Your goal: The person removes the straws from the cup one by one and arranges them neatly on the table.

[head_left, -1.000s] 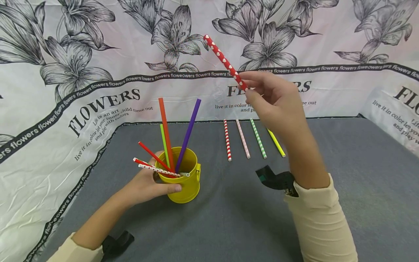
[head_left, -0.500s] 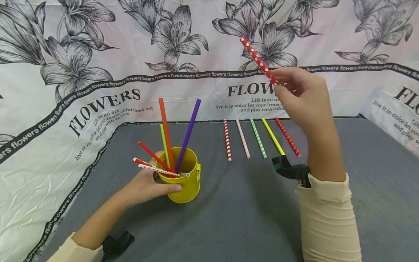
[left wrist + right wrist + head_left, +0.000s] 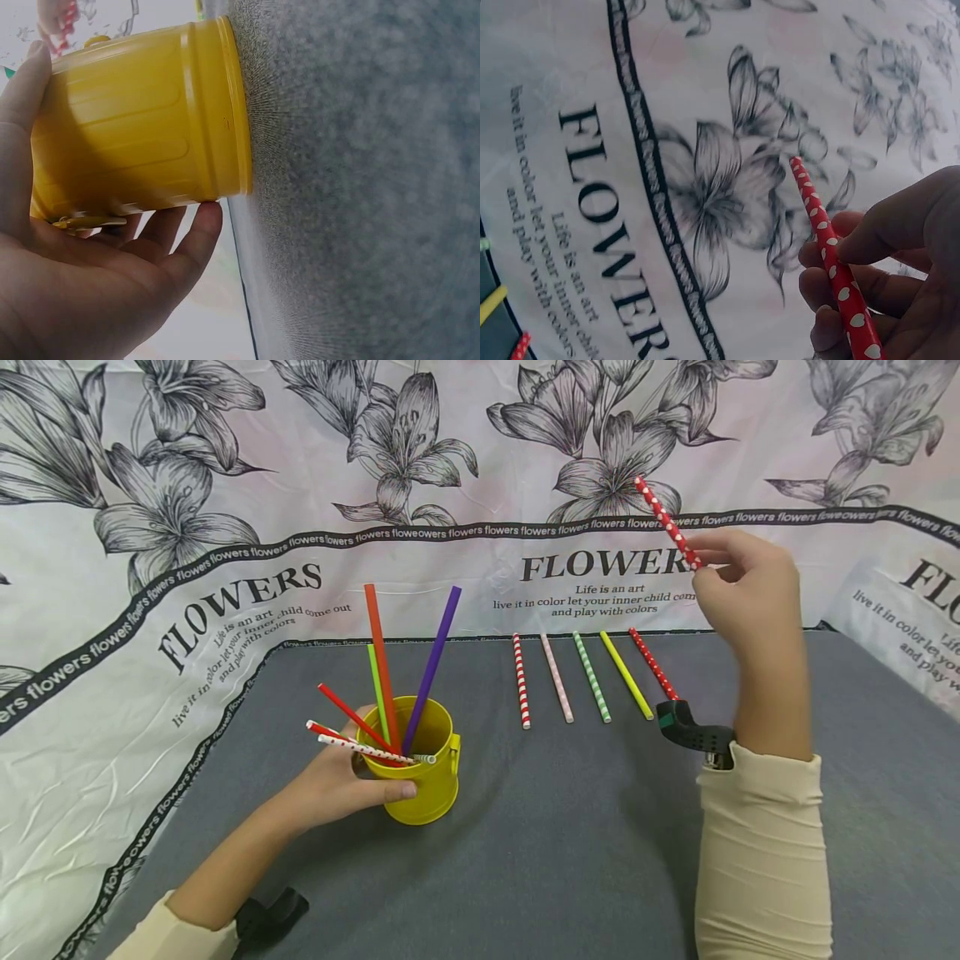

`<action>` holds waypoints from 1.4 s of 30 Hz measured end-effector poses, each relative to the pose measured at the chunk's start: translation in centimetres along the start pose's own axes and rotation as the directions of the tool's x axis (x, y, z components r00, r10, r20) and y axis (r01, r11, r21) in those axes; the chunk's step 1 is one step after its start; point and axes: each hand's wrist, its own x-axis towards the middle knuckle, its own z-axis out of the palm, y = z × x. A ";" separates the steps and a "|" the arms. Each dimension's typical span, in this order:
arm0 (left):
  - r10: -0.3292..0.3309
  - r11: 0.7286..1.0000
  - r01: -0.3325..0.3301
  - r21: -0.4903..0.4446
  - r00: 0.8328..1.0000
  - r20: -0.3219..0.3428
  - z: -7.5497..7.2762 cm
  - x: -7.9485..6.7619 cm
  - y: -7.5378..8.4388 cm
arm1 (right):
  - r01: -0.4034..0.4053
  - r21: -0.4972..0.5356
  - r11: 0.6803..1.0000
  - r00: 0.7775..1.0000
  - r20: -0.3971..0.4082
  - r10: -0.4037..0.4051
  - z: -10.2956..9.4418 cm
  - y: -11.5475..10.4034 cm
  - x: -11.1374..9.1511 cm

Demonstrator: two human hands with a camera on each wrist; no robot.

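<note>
My left hand grips a yellow bucket standing on the grey table, thumb across its front. In the left wrist view its fingers curl around the bucket's side. Several straws lean in the bucket, among them an orange straw, a purple straw and a light green straw. Up at the right, my right hand pinches a red straw between thumb and fingers, well above the table and tilted up to the left. White hearts cover this red straw in the right wrist view.
Several straws lie in a row at the table's back: red-striped, pink, green-striped, yellow and red dotted, its near end hidden by the black wrist camera. Behind hangs a flower-printed cloth.
My right hand has moved right and slightly down with the red heart straw, uncovering the yellow and red dotted straws on the table. The left hand and bucket have stayed put.
</note>
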 end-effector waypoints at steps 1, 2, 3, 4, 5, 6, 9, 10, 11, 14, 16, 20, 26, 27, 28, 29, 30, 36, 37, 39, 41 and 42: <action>-0.001 1.000 0.001 0.000 1.000 0.000 0.0 0.0 0.0 | -0.022 -0.013 1.000 1.000 0.002 0.022 -0.1 0.5 0.2; 0.000 1.000 0.000 -0.001 1.000 0.000 0.0 0.1 0.0 | -0.039 -0.023 0.999 0.999 0.003 0.040 -0.2 0.9 0.4; -0.001 1.000 0.001 -0.001 1.000 0.000 0.0 0.1 0.0 | -0.057 -0.034 0.998 0.998 0.005 0.057 -0.3 1.3 0.6; 0.001 1.000 -0.001 -0.003 1.000 0.001 0.0 0.1 0.0 | -0.076 -0.047 0.996 0.997 0.012 0.077 -0.3 1.7 0.7; 0.002 1.000 -0.002 -0.004 1.000 0.001 0.0 0.2 0.0 | -0.086 -0.058 0.995 0.996 0.017 0.088 -0.3 2.1 0.9; 0.003 1.000 -0.002 -0.003 1.000 0.002 0.0 0.2 0.0 | -0.095 -0.066 0.993 0.995 0.025 0.096 -0.3 2.5 1.0; 0.000 1.000 0.000 -0.001 1.000 0.003 0.0 0.2 0.1 | -0.113 -0.093 0.989 0.991 0.056 0.118 -0.2 3.6 1.3; 0.000 1.000 0.000 -0.001 1.000 0.003 0.0 0.2 0.1 | -0.116 -0.103 0.988 0.990 0.068 0.123 -0.2 4.1 1.4; -0.002 1.000 0.002 0.001 1.000 0.003 0.0 0.2 0.1 | -0.118 -0.112 0.987 0.989 0.079 0.128 -0.1 4.5 1.5; -0.011 1.000 0.011 0.006 1.000 0.003 0.0 0.1 0.1 | -0.133 -0.133 0.982 0.982 0.113 0.148 0.0 6.1 1.7; -0.018 1.000 0.018 0.011 1.000 0.002 -0.1 0.1 0.1 | -0.145 -0.134 0.980 0.976 0.145 0.164 -0.1 7.3 1.8; -0.024 1.000 0.024 0.016 1.000 0.001 -0.1 0.1 0.2 | -0.182 -0.124 0.975 0.955 0.215 0.206 -0.4 9.5 1.9; -0.010 1.000 0.010 0.008 1.000 0.003 -0.1 0.1 0.1 | -0.244 -0.149 0.958 0.913 0.298 0.279 -0.1 11.4 1.9; -0.009 1.000 0.009 0.009 1.000 0.003 -0.1 0.1 0.0 | -0.250 -0.160 0.955 0.907 0.307 0.289 0.0 11.6 1.9; -0.010 1.000 0.010 0.008 1.000 0.002 -0.1 0.1 0.0 | -0.257 -0.172 0.951 0.901 0.314 0.300 0.2 11.7 1.9; -0.010 1.000 0.010 0.007 1.000 0.003 -0.1 0.1 0.0 | -0.268 -0.183 0.946 0.894 0.318 0.315 0.4 11.9 1.9; -0.012 1.000 0.012 0.008 1.000 0.002 -0.1 0.0 0.0 | -0.279 -0.194 0.941 0.887 0.322 0.330 0.6 12.0 2.0; -0.017 1.000 0.017 0.010 1.000 -0.001 -0.1 0.0 0.0 | -0.310 -0.230 0.923 0.866 0.332 0.374 1.8 13.1 2.1; -0.018 1.000 0.018 0.010 1.000 -0.001 -0.1 0.0 0.0 | -0.316 -0.231 0.920 0.864 0.331 0.379 2.0 13.3 2.0; -0.018 1.000 0.018 0.010 1.000 0.000 -0.1 0.0 0.1 | -0.325 -0.228 0.918 0.863 0.325 0.386 2.4 13.7 1.8; -0.022 1.000 0.022 0.012 1.000 0.000 0.0 0.0 0.1 | -0.331 -0.229 0.915 0.864 0.317 0.392 2.7 14.1 1.6; -0.021 1.000 0.021 0.011 1.000 0.000 0.0 0.0 0.1 | -0.327 -0.229 0.917 0.867 0.313 0.388 2.9 14.3 1.6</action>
